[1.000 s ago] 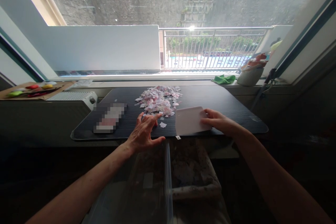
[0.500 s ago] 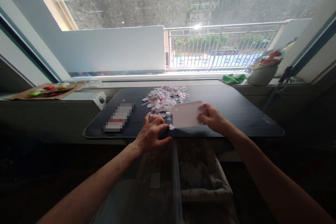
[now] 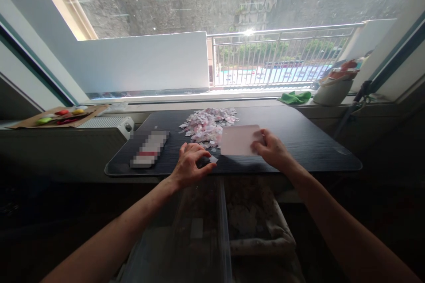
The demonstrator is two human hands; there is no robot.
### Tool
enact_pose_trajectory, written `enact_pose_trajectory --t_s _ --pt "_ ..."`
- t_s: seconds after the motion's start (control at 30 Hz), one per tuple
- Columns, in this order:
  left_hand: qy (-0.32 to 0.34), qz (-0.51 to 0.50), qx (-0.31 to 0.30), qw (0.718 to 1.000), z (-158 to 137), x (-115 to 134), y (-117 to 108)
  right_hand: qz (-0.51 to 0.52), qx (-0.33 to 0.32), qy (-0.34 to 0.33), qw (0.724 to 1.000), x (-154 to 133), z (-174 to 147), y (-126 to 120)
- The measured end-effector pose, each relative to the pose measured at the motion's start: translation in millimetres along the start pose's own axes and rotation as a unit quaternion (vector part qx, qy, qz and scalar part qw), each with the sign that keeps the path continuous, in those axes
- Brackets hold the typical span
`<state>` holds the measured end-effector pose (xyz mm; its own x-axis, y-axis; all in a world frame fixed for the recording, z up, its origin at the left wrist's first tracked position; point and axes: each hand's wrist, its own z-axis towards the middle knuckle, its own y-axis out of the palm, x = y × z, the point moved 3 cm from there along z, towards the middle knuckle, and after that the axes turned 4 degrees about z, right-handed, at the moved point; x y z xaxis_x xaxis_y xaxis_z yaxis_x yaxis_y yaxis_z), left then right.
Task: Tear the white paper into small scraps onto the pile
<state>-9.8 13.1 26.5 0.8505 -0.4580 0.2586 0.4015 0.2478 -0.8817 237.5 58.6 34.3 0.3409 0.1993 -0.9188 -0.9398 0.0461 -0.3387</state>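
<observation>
On the dark table (image 3: pixel 282 141) lies a loose heap of small white and pink paper pieces (image 3: pixel 206 126). My left hand (image 3: pixel 192 163) is at the near edge, in front of the heap, with thumb and forefinger closing around one small white paper piece (image 3: pixel 214 159). The other fingers of that hand are curled. To the right of the heap, my right hand (image 3: pixel 272 148) grips a flat, pale pink rectangular card (image 3: pixel 239 140) by its right edge. The card is tilted above the tabletop and hides part of the heap's right side.
A blurred-out phone-like item (image 3: pixel 150 149) rests at the table's left. Below the front edge stand a clear plastic bin (image 3: pixel 222 230) and a lined container (image 3: pixel 262 245) with scraps. A green cloth (image 3: pixel 294 97) and a white pot (image 3: pixel 333 91) sit on the windowsill.
My left thumb has come up closer to the forefinger at the paper piece, and the hand has shifted slightly left. The card in my right hand has moved slightly up and right.
</observation>
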Motion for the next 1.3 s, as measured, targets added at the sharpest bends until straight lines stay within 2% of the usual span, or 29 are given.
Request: enact_pose_trajectory --t_s 0.07,0.23,0.3,0.37,0.43,0.5,0.57,0.73,1.0,1.13,1.3 --pt "-0.007 0.022 -0.018 1.000 7 3 -2 0.007 0.021 0.016 1.000 8 1 -1" --pt "0.081 0.126 -0.037 0.988 23 24 -6 0.008 0.051 0.016 0.999 21 -2 1" --pt "0.088 0.136 -0.027 0.986 26 28 -6 0.007 0.060 0.012 0.998 22 -4 2" --pt "0.049 0.103 -0.017 0.993 26 24 -4 0.000 0.068 0.004 0.998 22 -5 3" --pt "-0.043 0.031 -0.007 0.999 23 12 -3 -0.014 0.075 -0.004 0.997 22 -6 3" --pt "-0.141 -0.046 -0.003 0.989 20 0 -3 -0.021 0.075 -0.008 0.997 22 -7 3" --pt "-0.207 -0.109 -0.007 0.972 17 -7 -3 -0.024 0.074 -0.009 0.997 23 -7 3" --pt "-0.259 -0.219 -0.005 0.941 18 -10 -7 -0.036 0.084 -0.020 0.996 23 -8 3" --pt "-0.241 -0.227 0.002 0.944 23 -8 -8 -0.030 0.083 -0.021 0.996 22 -8 4" --pt "-0.201 -0.160 0.010 0.966 24 1 -2 -0.024 0.081 -0.016 0.996 21 -9 3" --pt "-0.146 -0.095 0.039 0.984 21 -2 -4 0.052 0.074 -0.024 0.996 20 -10 3"
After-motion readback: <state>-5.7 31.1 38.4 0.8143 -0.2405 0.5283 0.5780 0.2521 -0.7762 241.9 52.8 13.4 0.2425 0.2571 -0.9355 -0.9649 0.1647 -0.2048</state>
